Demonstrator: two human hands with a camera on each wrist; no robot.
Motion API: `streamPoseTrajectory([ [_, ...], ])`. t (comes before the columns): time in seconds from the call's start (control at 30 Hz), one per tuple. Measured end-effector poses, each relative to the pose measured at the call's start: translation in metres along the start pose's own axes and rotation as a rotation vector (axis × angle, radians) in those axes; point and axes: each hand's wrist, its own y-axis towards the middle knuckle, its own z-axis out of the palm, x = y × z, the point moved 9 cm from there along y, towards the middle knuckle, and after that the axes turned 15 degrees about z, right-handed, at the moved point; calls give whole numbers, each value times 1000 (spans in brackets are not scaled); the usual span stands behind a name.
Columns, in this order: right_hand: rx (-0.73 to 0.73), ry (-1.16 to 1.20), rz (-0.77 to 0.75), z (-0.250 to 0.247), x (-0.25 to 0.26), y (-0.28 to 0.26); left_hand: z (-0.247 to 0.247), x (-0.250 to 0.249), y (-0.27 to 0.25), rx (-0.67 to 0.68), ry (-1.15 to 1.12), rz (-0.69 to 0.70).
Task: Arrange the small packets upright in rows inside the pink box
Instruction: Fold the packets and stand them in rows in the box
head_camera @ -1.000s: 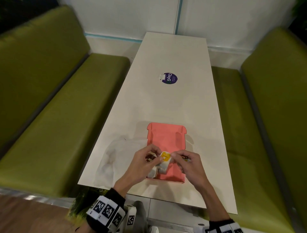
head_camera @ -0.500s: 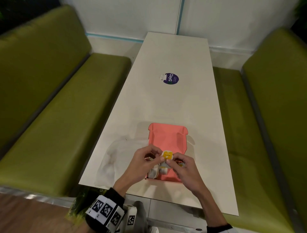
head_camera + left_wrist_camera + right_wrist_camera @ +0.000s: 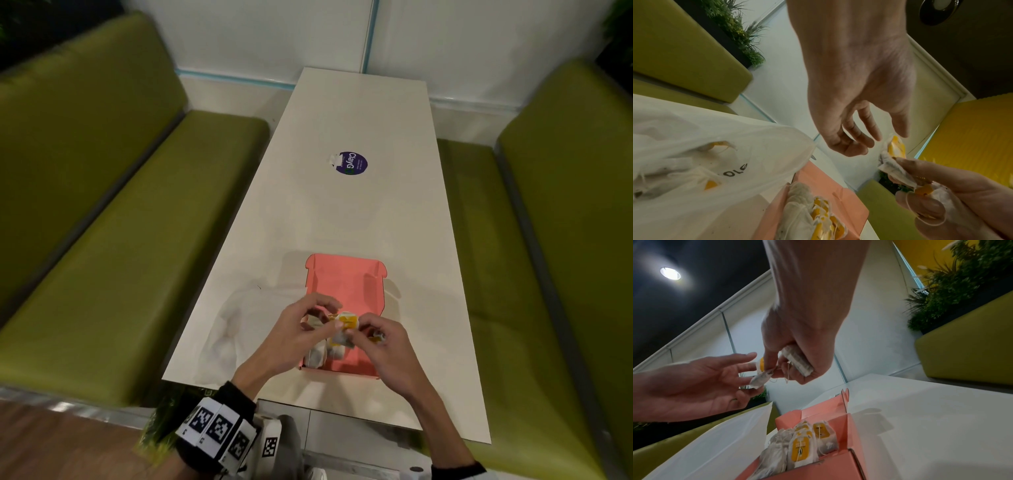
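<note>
One pink box (image 3: pixel 344 284) lies open before me; one clear plastic bag (image 3: pixel 236 325) beside it; two green benches (image 3: pixel 130 240); one purple sticker (image 3: pixel 351 163); one packet (image 3: pixel 761 375) pinched in my right hand (image 3: pixel 387 349); packets in the box (image 3: pixel 799 449) too crowded to count.

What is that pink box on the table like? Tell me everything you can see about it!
The pink box looks like thin folded cardboard, salmon pink inside and out. It sits open on the white table, its lid flap folded back toward the far end, with rounded ear tabs at the corners. A white plastic bag lies on the table left of it. Small white packets with yellow tags stand upright in its near end, in rows; the far part shows bare pink floor. Both hands hover above it, not touching.
</note>
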Motion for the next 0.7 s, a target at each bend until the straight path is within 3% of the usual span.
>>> streamPoseTrajectory([
  [0.43, -66, -75, -46, -2, 2, -8, -5, -10, -1, -20, 75, 40],
  [0.7, -56, -61, -16, 0, 2, -11, -6, -18, -6, 79, 192, 65],
])
